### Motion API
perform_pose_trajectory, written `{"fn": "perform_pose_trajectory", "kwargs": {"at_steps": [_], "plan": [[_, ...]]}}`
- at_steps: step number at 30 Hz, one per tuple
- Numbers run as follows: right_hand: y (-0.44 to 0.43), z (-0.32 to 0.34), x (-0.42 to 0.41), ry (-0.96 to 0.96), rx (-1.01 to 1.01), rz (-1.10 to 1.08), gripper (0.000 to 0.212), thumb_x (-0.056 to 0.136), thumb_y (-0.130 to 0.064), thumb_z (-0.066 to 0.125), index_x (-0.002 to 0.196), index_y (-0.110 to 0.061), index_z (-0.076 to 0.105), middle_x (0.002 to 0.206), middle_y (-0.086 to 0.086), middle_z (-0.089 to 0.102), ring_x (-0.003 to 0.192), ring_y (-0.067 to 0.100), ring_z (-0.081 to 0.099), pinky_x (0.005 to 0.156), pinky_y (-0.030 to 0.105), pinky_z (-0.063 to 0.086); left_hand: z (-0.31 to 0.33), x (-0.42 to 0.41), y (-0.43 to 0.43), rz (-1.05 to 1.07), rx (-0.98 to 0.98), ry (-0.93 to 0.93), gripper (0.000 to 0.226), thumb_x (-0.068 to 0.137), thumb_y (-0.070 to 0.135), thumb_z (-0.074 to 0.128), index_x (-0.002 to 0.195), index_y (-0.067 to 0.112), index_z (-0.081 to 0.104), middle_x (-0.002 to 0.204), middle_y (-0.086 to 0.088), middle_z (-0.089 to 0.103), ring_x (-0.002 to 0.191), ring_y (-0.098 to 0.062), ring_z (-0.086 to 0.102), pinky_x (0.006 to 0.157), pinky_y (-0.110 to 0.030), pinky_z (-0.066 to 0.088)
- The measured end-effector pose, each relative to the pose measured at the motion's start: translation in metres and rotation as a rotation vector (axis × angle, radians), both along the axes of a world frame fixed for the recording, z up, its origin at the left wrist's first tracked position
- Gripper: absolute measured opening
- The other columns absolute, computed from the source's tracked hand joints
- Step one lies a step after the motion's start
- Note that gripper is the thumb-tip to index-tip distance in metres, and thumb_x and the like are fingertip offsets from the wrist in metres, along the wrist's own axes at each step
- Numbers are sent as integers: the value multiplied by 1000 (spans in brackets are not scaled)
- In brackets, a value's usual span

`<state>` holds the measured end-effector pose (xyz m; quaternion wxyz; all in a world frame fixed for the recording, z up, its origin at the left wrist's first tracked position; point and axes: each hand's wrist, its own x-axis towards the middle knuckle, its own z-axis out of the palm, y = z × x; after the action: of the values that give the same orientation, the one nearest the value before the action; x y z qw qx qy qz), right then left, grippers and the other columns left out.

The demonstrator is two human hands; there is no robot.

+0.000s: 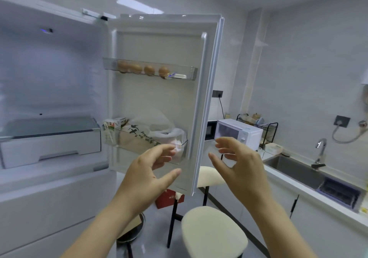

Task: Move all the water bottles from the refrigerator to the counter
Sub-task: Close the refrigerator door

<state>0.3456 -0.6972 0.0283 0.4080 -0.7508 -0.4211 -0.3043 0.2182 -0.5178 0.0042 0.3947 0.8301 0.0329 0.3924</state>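
I am logging no water bottles showing in the open white refrigerator door [155, 102] or on the pale counter [298, 185] beside it; left hand [151, 170], right hand [239, 164] hovering loose-fingered, empty.

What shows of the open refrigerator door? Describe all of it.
The refrigerator door is white plastic, swung open, its inner side toward the camera. Its clear upper shelf holds four brown eggs; its clear lower bin holds a carton and bags. The left hand is before the bin; touch unclear.
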Motion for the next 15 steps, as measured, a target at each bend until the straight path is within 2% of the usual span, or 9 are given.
{"fn": "perform_pose_trajectory", "kwargs": {"at_steps": [15], "plan": [[60,-15,154,77,-39,39,31,86,-31,71,115,-21,65,101,-13,68,91,5,65,83,31,57,-23,138,53,123,6,113,41,79,25,77,117,33,63,114,21,62,107,9,57,91,-8,45]]}}
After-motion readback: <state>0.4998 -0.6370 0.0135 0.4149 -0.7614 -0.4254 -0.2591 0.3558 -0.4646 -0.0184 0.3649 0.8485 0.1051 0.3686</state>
